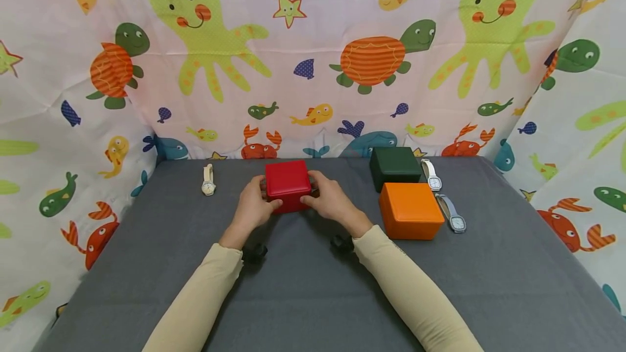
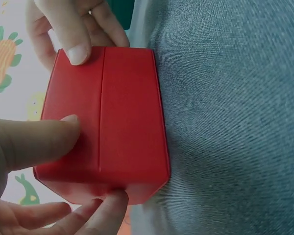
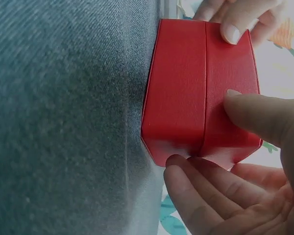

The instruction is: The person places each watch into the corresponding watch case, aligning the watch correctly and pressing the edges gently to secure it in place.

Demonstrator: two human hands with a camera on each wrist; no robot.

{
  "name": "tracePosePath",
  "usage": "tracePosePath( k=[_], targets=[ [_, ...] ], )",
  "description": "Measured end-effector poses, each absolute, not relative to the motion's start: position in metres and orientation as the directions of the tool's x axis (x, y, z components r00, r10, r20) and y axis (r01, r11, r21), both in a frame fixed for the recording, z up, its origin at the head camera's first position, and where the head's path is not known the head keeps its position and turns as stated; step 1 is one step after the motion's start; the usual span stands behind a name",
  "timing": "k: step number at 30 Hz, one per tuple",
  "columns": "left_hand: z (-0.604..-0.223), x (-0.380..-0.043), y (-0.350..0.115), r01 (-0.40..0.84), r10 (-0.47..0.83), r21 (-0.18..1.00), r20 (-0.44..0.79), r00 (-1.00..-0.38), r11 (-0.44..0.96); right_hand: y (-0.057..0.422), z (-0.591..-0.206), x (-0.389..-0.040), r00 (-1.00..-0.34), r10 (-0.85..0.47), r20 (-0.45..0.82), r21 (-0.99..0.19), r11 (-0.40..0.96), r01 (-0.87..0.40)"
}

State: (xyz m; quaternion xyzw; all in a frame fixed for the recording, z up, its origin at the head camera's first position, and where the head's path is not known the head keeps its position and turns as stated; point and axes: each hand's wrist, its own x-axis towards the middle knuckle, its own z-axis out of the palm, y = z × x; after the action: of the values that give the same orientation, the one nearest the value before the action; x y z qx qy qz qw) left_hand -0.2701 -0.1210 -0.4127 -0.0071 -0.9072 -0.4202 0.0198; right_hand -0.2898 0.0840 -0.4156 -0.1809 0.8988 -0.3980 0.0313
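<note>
A red box (image 1: 287, 179) with its lid closed rests on the grey cloth, gripped from both sides. My left hand (image 1: 254, 203) holds its left side, the thumb on the front of the lid and the fingers along the side. On the right side my right hand (image 1: 332, 198) mirrors this grip. In the left wrist view the seam between lid and base runs across the red box (image 2: 100, 112), with the thumb on the lid part. The right wrist view shows the same red box (image 3: 186, 88), fingertips touching its side near the seam.
Left of the red box lies a watch with a pale strap (image 1: 208, 181). To the right stand a green box (image 1: 395, 167) and an orange box (image 1: 412, 211). Beside them lie a white watch (image 1: 431, 175) and a grey-strapped watch (image 1: 451, 213). A patterned curtain (image 1: 313, 15) hangs behind.
</note>
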Motion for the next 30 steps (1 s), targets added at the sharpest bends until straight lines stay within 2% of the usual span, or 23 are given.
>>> tracePosePath(
  k=[8,20,30],
  targets=[
    [-0.4198,-0.2746,-0.1261,-0.033,-0.005,0.741,-0.040,-0.999,0.671,0.0834,-0.4189,-0.2939,-0.958,-0.284,0.043,-0.789,0.578,-0.207],
    [-0.4216,-0.2753,-0.1283,-0.030,-0.018,0.704,-0.025,-1.000,0.709,0.0761,-0.4152,-0.2901,-0.965,-0.252,0.078,-0.787,0.579,-0.214],
    [-0.4188,-0.2736,-0.1238,-0.080,-0.039,0.723,-0.073,-0.997,0.686,0.0778,-0.4144,-0.2846,-0.966,-0.246,0.076,-0.787,0.581,-0.209]
  ],
)
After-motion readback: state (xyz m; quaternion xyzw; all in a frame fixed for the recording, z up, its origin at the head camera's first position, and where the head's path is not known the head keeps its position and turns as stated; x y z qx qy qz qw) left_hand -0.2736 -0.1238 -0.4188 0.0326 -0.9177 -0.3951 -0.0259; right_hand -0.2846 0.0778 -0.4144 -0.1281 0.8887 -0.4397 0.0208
